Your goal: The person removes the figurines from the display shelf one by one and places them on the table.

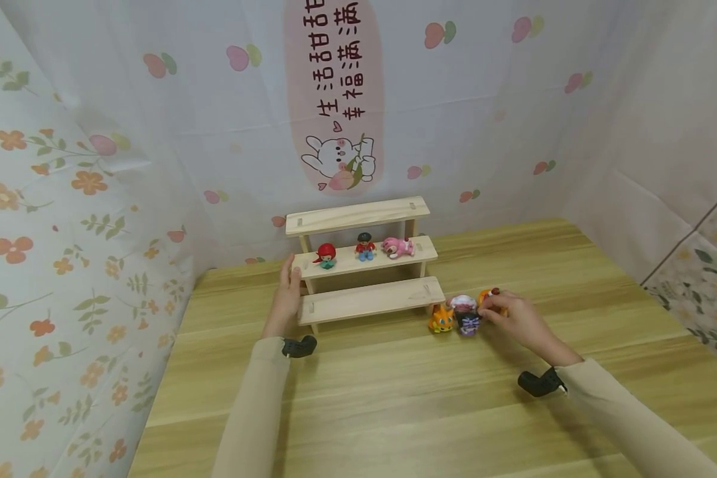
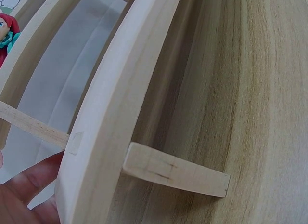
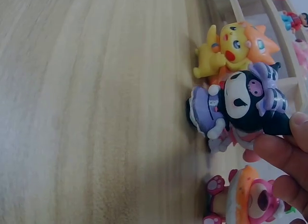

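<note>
My left hand (image 1: 286, 292) rests at the left end of a three-tier wooden display shelf (image 1: 370, 299), fingers extended against the middle tier's end. In the left wrist view its fingers (image 2: 36, 178) reach behind the lowest plank. With thumb and fingertips, my right hand (image 1: 516, 320) pinches the dark ear of a black-and-purple toy figurine (image 3: 240, 98), which stands upright. Beside it is a yellow figurine with an orange hood (image 3: 231, 48). A pink-and-white figurine (image 1: 463, 303) stands behind, partly hidden. A pink bear figurine with an orange ring (image 3: 245, 197) is close under my right fingers.
On the middle tier are a red-haired mermaid figurine (image 1: 326, 256), a figurine in a black cap (image 1: 365, 247) and a pink bear figurine (image 1: 398, 247) lying down. The shelf stands on a wood-grain table (image 1: 382, 405), before a patterned cloth backdrop (image 1: 233, 133).
</note>
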### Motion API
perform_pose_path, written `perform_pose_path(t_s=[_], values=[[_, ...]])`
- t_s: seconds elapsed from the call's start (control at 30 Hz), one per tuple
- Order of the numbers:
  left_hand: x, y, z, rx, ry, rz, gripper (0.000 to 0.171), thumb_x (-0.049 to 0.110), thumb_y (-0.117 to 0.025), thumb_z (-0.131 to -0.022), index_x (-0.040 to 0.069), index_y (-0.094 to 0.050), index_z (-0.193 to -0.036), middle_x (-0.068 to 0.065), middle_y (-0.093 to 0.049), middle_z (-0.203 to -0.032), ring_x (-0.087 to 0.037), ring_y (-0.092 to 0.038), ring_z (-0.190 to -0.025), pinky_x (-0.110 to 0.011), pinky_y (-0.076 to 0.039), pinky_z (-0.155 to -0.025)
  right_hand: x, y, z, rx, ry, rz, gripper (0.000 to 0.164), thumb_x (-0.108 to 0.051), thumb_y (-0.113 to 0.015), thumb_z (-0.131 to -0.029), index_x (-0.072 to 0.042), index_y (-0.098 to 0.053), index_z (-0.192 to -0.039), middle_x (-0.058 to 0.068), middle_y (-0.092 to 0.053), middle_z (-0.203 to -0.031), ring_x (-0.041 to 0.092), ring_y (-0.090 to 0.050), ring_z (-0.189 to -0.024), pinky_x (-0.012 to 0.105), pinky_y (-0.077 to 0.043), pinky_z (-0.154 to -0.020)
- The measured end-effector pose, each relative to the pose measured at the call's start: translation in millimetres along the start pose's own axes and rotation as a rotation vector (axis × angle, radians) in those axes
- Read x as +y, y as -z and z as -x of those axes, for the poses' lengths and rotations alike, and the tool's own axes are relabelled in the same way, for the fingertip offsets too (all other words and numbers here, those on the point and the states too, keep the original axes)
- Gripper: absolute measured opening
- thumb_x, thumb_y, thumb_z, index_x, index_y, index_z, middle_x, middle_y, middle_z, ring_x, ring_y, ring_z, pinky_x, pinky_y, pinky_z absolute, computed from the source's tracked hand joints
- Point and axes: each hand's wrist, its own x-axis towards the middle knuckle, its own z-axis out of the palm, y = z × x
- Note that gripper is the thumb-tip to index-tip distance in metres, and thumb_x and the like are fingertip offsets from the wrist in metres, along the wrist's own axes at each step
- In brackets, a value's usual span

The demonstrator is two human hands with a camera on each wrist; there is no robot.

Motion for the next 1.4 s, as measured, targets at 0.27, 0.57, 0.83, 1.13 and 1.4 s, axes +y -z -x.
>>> perform_pose_path(t_s=[0.27, 0.57, 0.83, 1.13, 1.4], values=[[-1.8, 1.4, 2.3, 0.018, -0.027, 0.007, 0.059, 0.055, -0.018, -0.101, 0.032, -0.009, -0.154, -0.02, -0.022, -0.156, -0.051, -0.029, -0.135, -0.066, -0.022, -0.108, -1, -1, 1, -0.021, -0.035, 0.012, 0.01, -0.005, -0.076, -0.078, -0.014, -0.071, -0.08, -0.005, -0.061, -0.075, 0.0, -0.049, -0.069, 0.022, -0.04, -0.058], [-3.4, 3.7, 0.3, -0.003, -0.002, -0.003, 0.056, 0.049, -0.019, -0.103, 0.029, -0.006, -0.154, -0.019, -0.021, -0.157, -0.049, -0.029, -0.136, -0.064, -0.022, -0.109, -2, -1, 3, -0.052, -0.071, 0.017, 0.007, -0.008, -0.075, -0.08, -0.012, -0.073, -0.085, -0.007, -0.062, -0.076, 0.0, -0.049, -0.07, 0.023, -0.041, -0.059], [-1.4, 4.1, 3.6, -0.006, 0.009, -0.007, 0.054, 0.048, -0.019, -0.104, 0.03, -0.007, -0.154, -0.02, -0.026, -0.155, -0.049, -0.032, -0.134, -0.063, -0.025, -0.108, -9, 7, -1, -0.052, -0.146, -0.003, 0.01, -0.015, -0.071, -0.086, -0.008, -0.074, -0.093, -0.001, -0.064, -0.079, 0.003, -0.046, -0.068, 0.022, -0.036, -0.057], [-1.8, 3.6, 1.4, -0.008, -0.014, 0.029, 0.055, 0.051, -0.019, -0.103, 0.034, -0.005, -0.154, -0.016, -0.022, -0.157, -0.046, -0.029, -0.137, -0.063, -0.023, -0.109, -16, 17, -24, -0.087, -0.169, -0.002, 0.018, -0.023, -0.065, -0.092, -0.008, -0.072, -0.098, 0.001, -0.063, -0.077, 0.012, -0.047, -0.063, 0.024, -0.033, -0.05], [-0.2, 2.0, 2.6, -0.018, -0.009, 0.057, 0.054, 0.05, -0.019, -0.103, 0.037, -0.006, -0.153, -0.014, -0.022, -0.158, -0.045, -0.029, -0.138, -0.062, -0.023, -0.109, -28, 19, -58, -0.154, -0.225, -0.056, 0.03, -0.034, -0.059, -0.095, -0.007, -0.07, -0.105, 0.012, -0.069, -0.085, 0.01, -0.043, -0.049, 0.026, -0.034, -0.043]])
